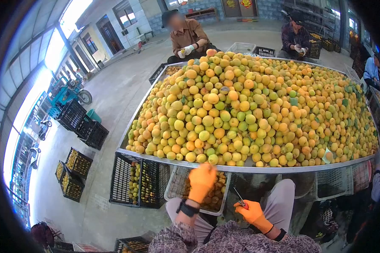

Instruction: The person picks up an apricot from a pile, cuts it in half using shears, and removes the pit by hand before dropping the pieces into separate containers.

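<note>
A big heap of yellow, orange and green apricots [223, 114] fills the metal-edged table [185, 163] in front of me. My left hand [202, 181], in an orange glove, is at the table's near rim, just below the closest apricots. Its fingertips are blurred. Lower and to the right, my right hand [255, 215], also gloved in orange, is closed around a slim tool with a red handle [245, 205] and a thin metal shaft [238, 193] pointing up and left. Beneath my left hand, a pale plastic crate [169, 187] holds orange-brown fruit pieces.
Black crates with apricots [126, 179] stand under the table's left side, and more crates [74, 173] are on the floor. Two people [185, 38] [296, 38] sit across the heap; another person [371, 71] is at far right. A blue three-wheeler [65, 95] is parked left.
</note>
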